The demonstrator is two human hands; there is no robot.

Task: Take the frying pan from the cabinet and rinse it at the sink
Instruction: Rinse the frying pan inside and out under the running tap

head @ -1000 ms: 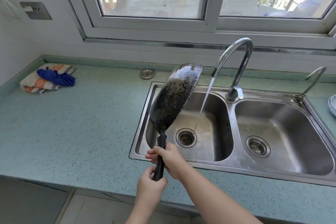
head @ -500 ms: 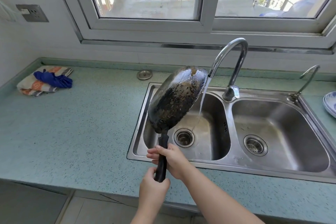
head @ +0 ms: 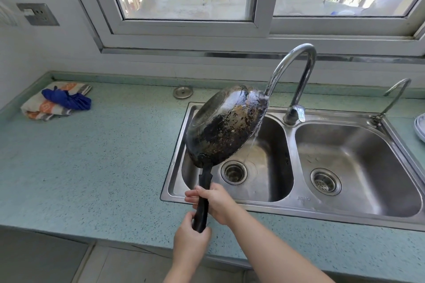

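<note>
A blackened frying pan [head: 226, 125] is tilted up over the left basin of a steel double sink [head: 289, 208], its scorched underside facing me. Both hands hold its black handle: my right hand [head: 213, 202] grips the upper part, my left hand [head: 189, 240] grips the end. The curved faucet [head: 294, 71] runs, and its spout meets the pan's upper right rim. Water spills off that rim down into the left basin near the drain [head: 233, 171].
Folded cloths [head: 57, 101], one blue, lie at the back left of the green countertop [head: 92, 167]. A metal sink stopper [head: 182, 92] sits behind the sink. A small second tap [head: 391, 99] stands at the right basin, plates [head: 420, 127] at the far right edge.
The pan has swung right and turned its underside toward me, so its rim now sits under the faucet stream. Both hands have kept hold of the handle.
</note>
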